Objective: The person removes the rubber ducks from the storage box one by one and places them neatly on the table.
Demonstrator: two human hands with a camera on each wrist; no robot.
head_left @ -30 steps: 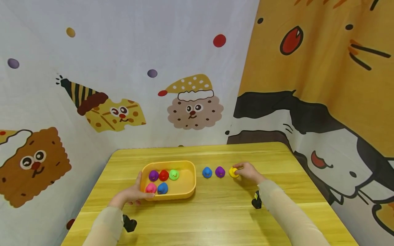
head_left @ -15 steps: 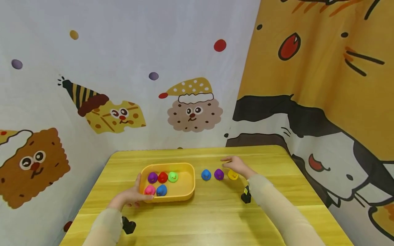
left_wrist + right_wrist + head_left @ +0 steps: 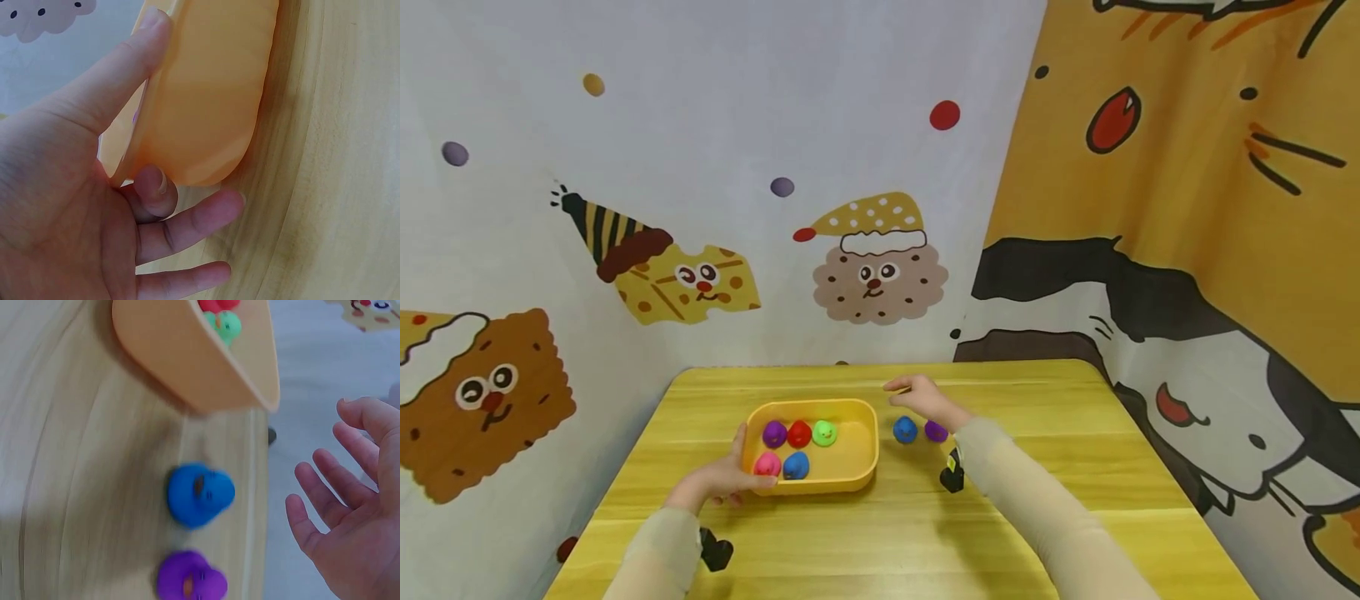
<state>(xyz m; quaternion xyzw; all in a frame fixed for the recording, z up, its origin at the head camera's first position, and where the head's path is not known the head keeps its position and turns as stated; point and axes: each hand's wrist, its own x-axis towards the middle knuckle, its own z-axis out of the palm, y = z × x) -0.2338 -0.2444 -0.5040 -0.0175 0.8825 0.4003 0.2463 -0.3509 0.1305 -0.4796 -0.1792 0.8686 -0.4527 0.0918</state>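
Observation:
My left hand (image 3: 718, 479) holds the near left corner of a yellow plastic basket (image 3: 865, 477), thumb (image 3: 125, 72) on its rim. Inside sit a purple rubber duck (image 3: 775, 433), a red duck (image 3: 799, 433), a green duck (image 3: 824, 433), a pink duck (image 3: 767, 464) and a blue duck (image 3: 796, 465). Right of the basket, a second blue duck (image 3: 905, 429) and a second purple duck (image 3: 936, 431) stand on the table. My right hand (image 3: 925, 400), fingers spread and holding nothing, hovers just behind these two. The yellow duck is hidden by the right sleeve.
The wood-grain table (image 3: 820, 542) ends at a cartoon-printed cloth (image 3: 715, 125) along the back and sides. A black wrist camera (image 3: 715, 550) sits on the left wrist, another black camera (image 3: 952, 473) on the right.
My right hand has let go of the yellow duck and moved left, past the purple duck, to behind the blue one. The left hand and the basket have stayed in place.

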